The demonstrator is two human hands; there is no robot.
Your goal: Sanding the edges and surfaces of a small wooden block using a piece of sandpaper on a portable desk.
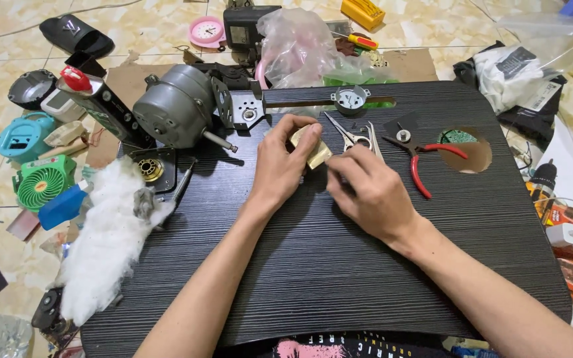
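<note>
My left hand [278,164] is curled around a small tan block-like piece [313,151] near the middle of the dark wood-grain board [339,278]. My right hand [369,189] meets it from the right, fingertips pinching at the piece's lower edge. Both hands rest low over the board. Silver scissors [356,138] lie just behind my right hand, partly hidden by it. What the tan piece is exactly I cannot tell.
A grey electric motor [177,106] with a shaft sits at the board's back left beside a metal bracket [243,109]. Red-handled pliers [426,159] lie right of my hands, near a round hole [475,156]. White cotton wad [104,242] covers the left edge. Clutter rings the floor.
</note>
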